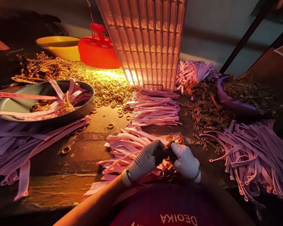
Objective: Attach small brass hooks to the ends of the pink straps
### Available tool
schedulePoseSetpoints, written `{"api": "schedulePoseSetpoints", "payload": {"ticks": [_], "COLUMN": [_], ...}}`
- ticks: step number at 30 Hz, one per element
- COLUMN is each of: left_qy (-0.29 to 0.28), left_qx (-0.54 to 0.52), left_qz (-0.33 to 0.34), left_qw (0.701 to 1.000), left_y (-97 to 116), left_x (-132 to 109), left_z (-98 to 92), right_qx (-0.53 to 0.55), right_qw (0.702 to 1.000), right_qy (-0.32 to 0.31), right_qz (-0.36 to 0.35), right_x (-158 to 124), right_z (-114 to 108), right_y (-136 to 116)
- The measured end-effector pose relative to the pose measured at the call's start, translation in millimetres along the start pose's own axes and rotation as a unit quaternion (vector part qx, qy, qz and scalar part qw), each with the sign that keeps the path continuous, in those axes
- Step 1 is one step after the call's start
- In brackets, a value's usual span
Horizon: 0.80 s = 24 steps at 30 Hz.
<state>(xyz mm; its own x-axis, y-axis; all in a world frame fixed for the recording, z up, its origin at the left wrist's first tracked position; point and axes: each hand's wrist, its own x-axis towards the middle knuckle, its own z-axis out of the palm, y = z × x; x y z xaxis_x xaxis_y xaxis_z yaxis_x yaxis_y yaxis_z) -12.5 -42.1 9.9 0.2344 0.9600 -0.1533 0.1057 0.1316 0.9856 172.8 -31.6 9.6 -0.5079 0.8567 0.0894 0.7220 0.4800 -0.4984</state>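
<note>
My left hand [143,160], in a pale dotted glove, is closed, its dark fingertips pressed close to those of the other hand. My right hand [186,161], in a white glove, is closed in a pinch. Whatever lies between the fingertips is hidden and too small to name. Gold metal links [168,172] cluster just below the fingers, and more gold links [178,139] show above them. Beneath and beside the left hand lies a pile of pink straps [122,144] with looped ends. A second bundle of pink straps [155,108] lies farther back.
A red lamp [97,51] lights a heap of gold rings [108,91]. Behind the straps stands a ribbed panel [151,40]. A green bowl [16,102] is at left, a purple bowl [235,102] at right. More pink straps [254,157] lie right; a yellow basin [63,47] stands behind.
</note>
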Motion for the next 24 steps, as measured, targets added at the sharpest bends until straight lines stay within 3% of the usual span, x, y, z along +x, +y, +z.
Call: {"api": "schedulePoseSetpoints", "payload": {"ticks": [3,7,9,12,14,16,20,24], "left_qy": [0.001,-0.068,-0.074,-0.1,-0.089,-0.041,-0.011,-0.016], "left_qx": [0.01,-0.167,-0.184,0.008,0.166,0.259,0.35,0.405], "left_qz": [0.016,-0.114,-0.137,-0.074,0.005,0.065,0.105,0.109], "left_qw": [1.0,0.977,0.971,0.992,0.982,0.963,0.931,0.907], "left_y": [1.3,2.9,4.6,8.1,9.4,8.8,0.8,-9.6], "left_x": [1.7,4.9,11.0,33.9,60.7,93.9,153.7,181.8], "left_z": [-0.3,1.8,1.2,-5.8,-14.2,-22.3,-24.2,-6.8], "right_qx": [-0.045,-0.099,-0.058,0.045,0.091,0.115,0.12,0.152], "right_qw": [0.997,0.973,0.977,0.983,0.976,0.966,0.959,0.96], "right_qy": [0.044,0.185,0.196,0.176,0.192,0.222,0.242,0.216], "right_qz": [-0.039,-0.091,-0.066,0.011,0.045,0.062,0.083,0.091], "right_x": [-2.0,-3.5,-4.1,-4.3,-4.6,-5.6,-8.8,-11.6], "right_z": [5.4,17.1,20.2,20.9,21.5,23.9,32.4,41.9], "right_y": [-2.5,-5.9,-3.9,6.9,17.9,29.3,45.2,52.8]}}
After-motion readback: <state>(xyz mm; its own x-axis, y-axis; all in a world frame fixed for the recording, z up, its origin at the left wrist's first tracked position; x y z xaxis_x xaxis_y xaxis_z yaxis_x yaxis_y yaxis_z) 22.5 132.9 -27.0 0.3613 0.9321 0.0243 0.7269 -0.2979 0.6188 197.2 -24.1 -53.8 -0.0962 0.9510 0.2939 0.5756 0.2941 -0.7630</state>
